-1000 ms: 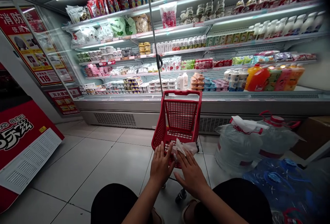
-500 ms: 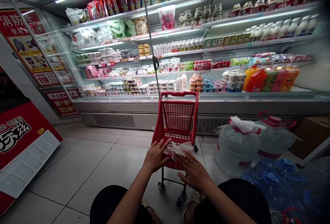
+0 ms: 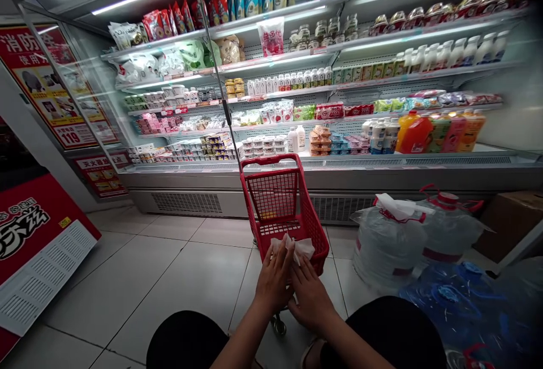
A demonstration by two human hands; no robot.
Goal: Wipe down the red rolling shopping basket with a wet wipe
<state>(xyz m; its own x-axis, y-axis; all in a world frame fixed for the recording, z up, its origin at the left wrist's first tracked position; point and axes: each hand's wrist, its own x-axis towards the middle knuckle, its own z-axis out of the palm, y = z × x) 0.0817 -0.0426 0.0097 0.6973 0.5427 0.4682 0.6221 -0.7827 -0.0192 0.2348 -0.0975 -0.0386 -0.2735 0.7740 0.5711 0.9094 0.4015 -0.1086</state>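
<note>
My left hand (image 3: 274, 281) and right hand (image 3: 313, 294) lie palm down at the near end of the cart (image 3: 313, 227), fingers straight and close together, backs slightly arched. Fingertips of both rest on the tissue (image 3: 305, 248); undersides hidden, so I cannot tell whether either hand pinches it.

Tissue: thin, white, soft-looking, crumpled into folds; loose edges stick out past my fingers, inside the cart's near end.

Cart: red, looks like moulded plastic, walls pierced in a fine lattice; rounded rim, looped handle (image 3: 271, 160) at the far end. Stands askew on the floor (image 3: 178, 290), smooth pale tiles with dark, straight joints. Pole (image 3: 216, 69): slender, slanted, with a dark clip (image 3: 227, 112).

To the right: clear jugs (image 3: 388, 250), bulky and round-shouldered, red handles; blue jugs (image 3: 449, 301) nearer me, glossy, translucent. Beyond, a brown, boxy carton (image 3: 509, 224).

Behind the cart: cooler (image 3: 356, 180), grey front with slotted vents, stocked with smooth white bottles (image 3: 462, 55), squat cups (image 3: 263, 145) and crinkled pouches (image 3: 251, 0).
</note>
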